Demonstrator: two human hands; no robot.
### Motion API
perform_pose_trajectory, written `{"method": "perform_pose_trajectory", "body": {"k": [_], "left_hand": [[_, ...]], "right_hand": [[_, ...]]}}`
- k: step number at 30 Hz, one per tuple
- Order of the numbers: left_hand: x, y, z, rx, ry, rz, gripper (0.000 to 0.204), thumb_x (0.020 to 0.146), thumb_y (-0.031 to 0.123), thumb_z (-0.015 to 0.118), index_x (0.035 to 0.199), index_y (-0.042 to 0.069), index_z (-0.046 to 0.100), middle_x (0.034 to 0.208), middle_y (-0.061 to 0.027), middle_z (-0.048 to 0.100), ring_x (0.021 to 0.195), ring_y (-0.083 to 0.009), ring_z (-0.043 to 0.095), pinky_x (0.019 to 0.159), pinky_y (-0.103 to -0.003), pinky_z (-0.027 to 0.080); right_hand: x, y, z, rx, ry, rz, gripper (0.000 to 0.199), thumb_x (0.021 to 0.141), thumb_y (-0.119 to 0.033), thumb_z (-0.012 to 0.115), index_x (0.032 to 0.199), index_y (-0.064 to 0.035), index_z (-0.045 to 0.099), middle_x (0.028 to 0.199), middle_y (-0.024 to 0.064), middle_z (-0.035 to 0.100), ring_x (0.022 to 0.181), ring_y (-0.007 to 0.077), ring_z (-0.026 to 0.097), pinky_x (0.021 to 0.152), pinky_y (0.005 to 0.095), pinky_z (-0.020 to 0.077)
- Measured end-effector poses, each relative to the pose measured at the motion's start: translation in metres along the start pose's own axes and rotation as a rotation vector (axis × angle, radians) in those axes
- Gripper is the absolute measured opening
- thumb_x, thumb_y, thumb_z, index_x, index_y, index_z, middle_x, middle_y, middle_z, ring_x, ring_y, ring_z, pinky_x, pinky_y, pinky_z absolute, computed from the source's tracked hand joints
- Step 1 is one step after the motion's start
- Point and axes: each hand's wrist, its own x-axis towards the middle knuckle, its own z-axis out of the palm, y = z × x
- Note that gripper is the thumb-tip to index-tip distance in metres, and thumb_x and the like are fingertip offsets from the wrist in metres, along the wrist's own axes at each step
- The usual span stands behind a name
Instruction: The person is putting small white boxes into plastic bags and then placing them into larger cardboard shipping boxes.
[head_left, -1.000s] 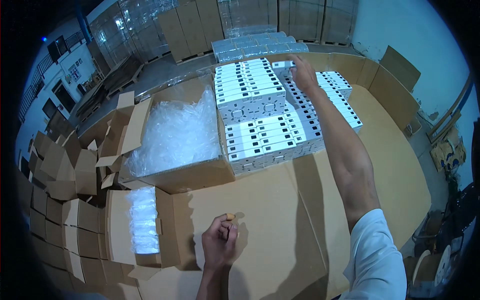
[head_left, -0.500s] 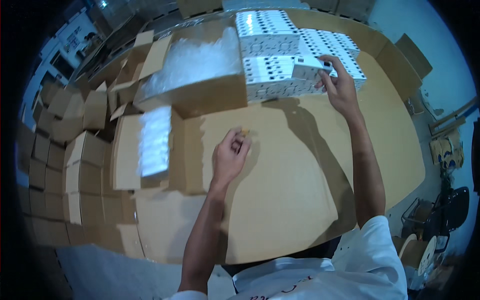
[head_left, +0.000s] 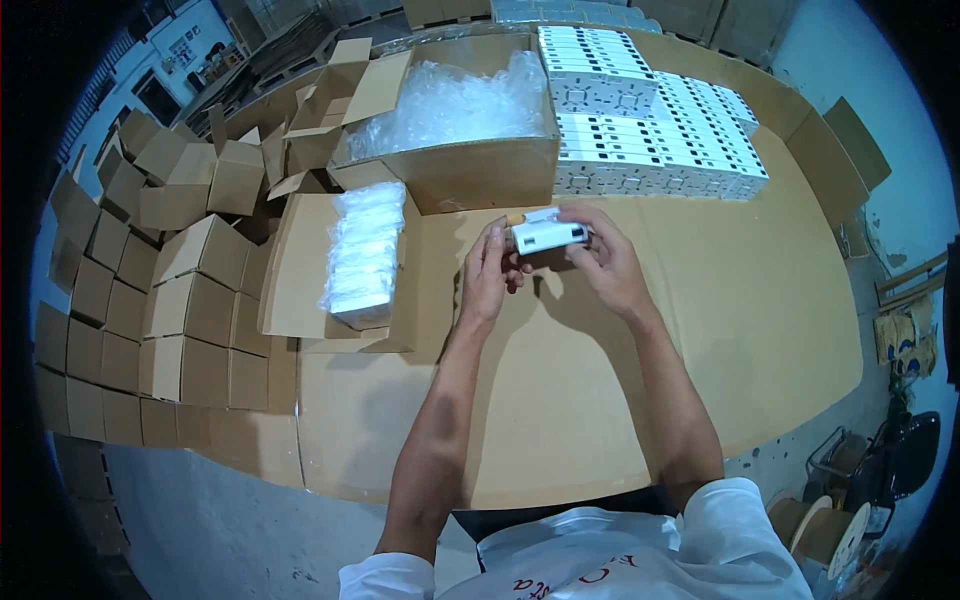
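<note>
In front of me, above the middle of the table, a small white box (head_left: 548, 237) with dark square marks is held between both hands. My right hand (head_left: 612, 265) is closed on its right end, thumb below and fingers over the top. My left hand (head_left: 487, 273) is at the box's left end, its fingers curled. A small orange piece (head_left: 516, 219), too small to name, shows at those left fingertips. Stacks of similar white boxes (head_left: 655, 165) stand at the back. Left of my hands, an open carton (head_left: 300, 265) holds a row of bubble-wrapped white boxes (head_left: 365, 250).
A large carton (head_left: 470, 180) full of clear bubble wrap (head_left: 450, 105) stands behind the smaller open one. Many brown cartons (head_left: 190, 310) are piled along the left. The cardboard-covered table (head_left: 760, 350) has a raised cardboard edge at the back right. Cable spools (head_left: 830, 530) lie beyond the right side.
My right hand has brought a white box from the stacks toward the middle. My left hand has moved up and right to meet it. The view has shifted slightly.
</note>
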Motion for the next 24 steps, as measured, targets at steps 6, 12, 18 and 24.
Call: {"method": "perform_pose_trajectory", "body": {"k": [6,12,18,24], "left_hand": [[0.025,-0.005,0.002,0.165,-0.008,0.059,0.043,0.098,0.013,0.059,0.139,0.006,0.045,0.098,-0.0074,0.066,0.077,-0.0100,0.059,0.068,-0.025,0.049],[0.034,-0.002,0.003,0.314,0.055,0.176,0.057,0.091,0.001,0.064,0.143,0.003,0.040,0.113,-0.0140,0.066,0.105,-0.0194,0.064,0.091,-0.032,0.052],[0.030,0.003,0.011,0.638,-0.022,0.262,0.050,0.086,0.003,0.071,0.131,-0.002,0.052,0.113,-0.0162,0.068,0.106,-0.0229,0.066,0.095,-0.036,0.051],[0.023,0.010,0.020,0.754,-0.044,0.298,0.049,0.085,0.005,0.073,0.129,-0.003,0.053,0.108,-0.0171,0.069,0.104,-0.0236,0.067,0.095,-0.037,0.052]], "right_hand": [[0.017,0.030,0.001,0.122,0.143,-0.018,0.028,0.095,-0.001,0.057,0.122,-0.0033,0.057,0.118,0.0088,0.062,0.097,0.0121,0.062,0.082,0.0282,0.0520],[0.030,0.040,-0.016,0.076,0.126,0.068,0.034,0.089,0.006,0.061,0.121,-0.0010,0.049,0.113,0.0134,0.065,0.096,0.0168,0.065,0.083,0.0297,0.0523],[0.028,0.019,-0.045,-0.210,-0.015,0.138,0.038,0.086,0.007,0.062,0.122,0.0009,0.053,0.105,0.0158,0.068,0.095,0.0222,0.068,0.086,0.0345,0.0540],[0.026,0.011,-0.059,-0.194,-0.114,0.201,0.036,0.084,0.006,0.062,0.120,0.0015,0.056,0.108,0.0160,0.069,0.101,0.0245,0.068,0.090,0.0363,0.0547]]}}
